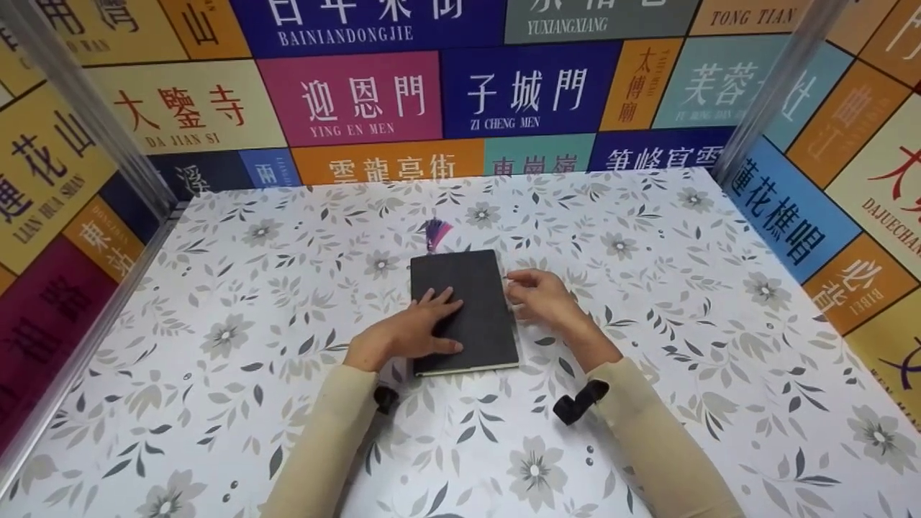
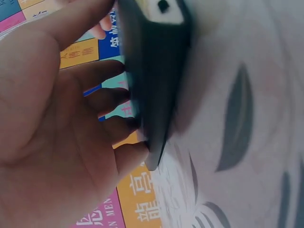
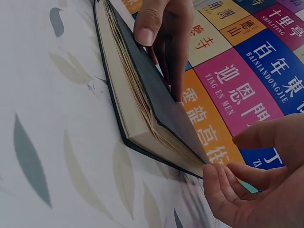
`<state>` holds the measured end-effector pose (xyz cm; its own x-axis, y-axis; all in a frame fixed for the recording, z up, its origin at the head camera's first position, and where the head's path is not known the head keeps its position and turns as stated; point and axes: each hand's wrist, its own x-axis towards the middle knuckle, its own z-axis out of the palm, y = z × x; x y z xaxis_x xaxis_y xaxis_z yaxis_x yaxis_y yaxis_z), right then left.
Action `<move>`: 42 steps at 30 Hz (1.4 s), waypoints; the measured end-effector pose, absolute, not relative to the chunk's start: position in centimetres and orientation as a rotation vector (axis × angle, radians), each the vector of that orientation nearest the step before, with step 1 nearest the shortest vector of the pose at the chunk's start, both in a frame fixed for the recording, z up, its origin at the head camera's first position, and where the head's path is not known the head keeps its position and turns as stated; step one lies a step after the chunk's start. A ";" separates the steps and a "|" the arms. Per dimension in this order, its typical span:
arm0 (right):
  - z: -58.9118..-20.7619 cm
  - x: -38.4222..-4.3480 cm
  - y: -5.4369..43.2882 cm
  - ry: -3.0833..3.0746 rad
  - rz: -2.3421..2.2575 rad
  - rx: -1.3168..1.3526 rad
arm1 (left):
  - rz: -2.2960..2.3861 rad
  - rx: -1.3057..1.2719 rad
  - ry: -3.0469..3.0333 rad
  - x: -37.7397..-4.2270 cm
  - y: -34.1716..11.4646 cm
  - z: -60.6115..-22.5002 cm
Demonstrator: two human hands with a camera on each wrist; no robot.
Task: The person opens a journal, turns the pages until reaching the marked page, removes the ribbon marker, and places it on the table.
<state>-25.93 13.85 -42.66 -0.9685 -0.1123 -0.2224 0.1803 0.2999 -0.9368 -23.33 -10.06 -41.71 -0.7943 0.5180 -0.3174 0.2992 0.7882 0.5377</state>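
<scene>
A black hardcover notebook (image 1: 478, 302) lies closed on the flowered tabletop, a purple and pink tassel (image 1: 437, 234) sticking out past its far edge. My left hand (image 1: 410, 331) rests on the left part of the cover, fingers spread and thumb extended; the left wrist view has those fingertips (image 2: 135, 124) against the dark cover. Beside the right edge is my right hand (image 1: 543, 296), its fingers loosely bent with nothing between them. In the right wrist view, the right fingertips (image 3: 211, 178) are right at a corner of the notebook, whose cream pages (image 3: 130, 95) show slightly uneven edges.
The white tabletop (image 1: 288, 417) has a grey leaf and flower print. Colourful panels with Chinese lettering (image 1: 352, 97) stand behind it and at both sides, with clear corner posts (image 1: 784, 86). Black straps (image 1: 581, 403) are on both wrists.
</scene>
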 end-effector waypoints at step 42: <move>-42.2 -25.7 13.2 1.982 -2.006 0.119 | 0.719 0.502 2.627 -22.9 -8.9 -41.6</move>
<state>-25.72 13.15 -42.16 -0.9462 -0.1650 -0.2783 0.2802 0.0117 -0.9599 -22.93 -8.92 -41.56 -0.8680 0.4266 -0.2540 0.2378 0.8063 0.5416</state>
